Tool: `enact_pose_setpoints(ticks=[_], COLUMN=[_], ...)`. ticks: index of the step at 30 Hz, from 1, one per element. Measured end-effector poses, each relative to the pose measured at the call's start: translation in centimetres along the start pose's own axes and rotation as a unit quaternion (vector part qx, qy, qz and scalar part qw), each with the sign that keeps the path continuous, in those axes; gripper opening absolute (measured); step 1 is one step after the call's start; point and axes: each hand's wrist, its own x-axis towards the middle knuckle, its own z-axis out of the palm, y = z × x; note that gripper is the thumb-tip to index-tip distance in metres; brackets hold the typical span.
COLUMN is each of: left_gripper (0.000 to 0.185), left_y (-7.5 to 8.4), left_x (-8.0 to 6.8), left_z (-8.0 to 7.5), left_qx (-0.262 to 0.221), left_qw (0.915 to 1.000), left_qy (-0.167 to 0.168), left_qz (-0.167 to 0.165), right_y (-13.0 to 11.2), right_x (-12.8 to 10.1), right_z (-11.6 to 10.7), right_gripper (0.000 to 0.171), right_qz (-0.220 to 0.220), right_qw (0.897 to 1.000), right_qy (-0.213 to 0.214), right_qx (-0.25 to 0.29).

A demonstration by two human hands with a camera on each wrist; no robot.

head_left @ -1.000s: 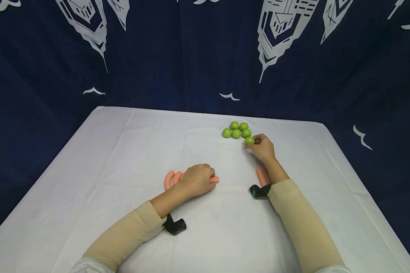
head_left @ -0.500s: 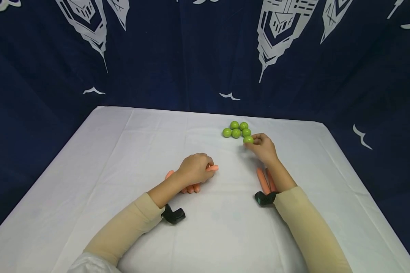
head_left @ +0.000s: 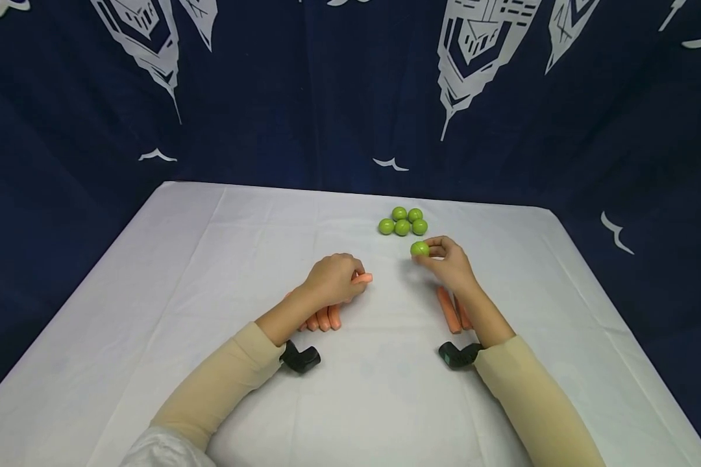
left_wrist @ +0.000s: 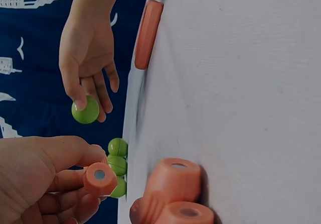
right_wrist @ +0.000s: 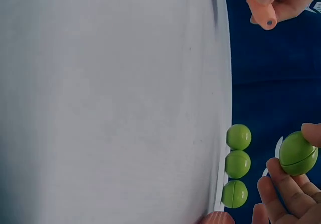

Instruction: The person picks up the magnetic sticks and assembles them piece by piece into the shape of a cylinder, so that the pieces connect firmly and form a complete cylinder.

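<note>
No text, label, brand, number or sign can be read in any view. The dark blue backdrop cloth (head_left: 304, 97) carries only white printed shapes, angular building-like figures and small bird-like marks, with no letters among them.
</note>
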Motion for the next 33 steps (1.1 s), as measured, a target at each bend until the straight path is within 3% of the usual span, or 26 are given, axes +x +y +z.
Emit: enact_pose_setpoints(ticks=[16,33], left_gripper=[0.022,0.023], left_y=[0.7,1.5], left_x=[1.5,2.3], left_z=[0.3,0.9], left_qx=[-0.002,-0.012], left_qw=[0.9999,0.9994], left_qy=[-0.016,-0.033], left_qz=[-0.004,-0.006], right_y=[0.8,1.5], right_x=[-1.9,-3.4], right_z=[0.9,2.0], right_gripper=[0.051,0.045], right_qz=[-0.027,-0.063], right_qw=[0.999,0.995], right_qy=[-0.029,-0.070], right_qx=[-0.006,0.027])
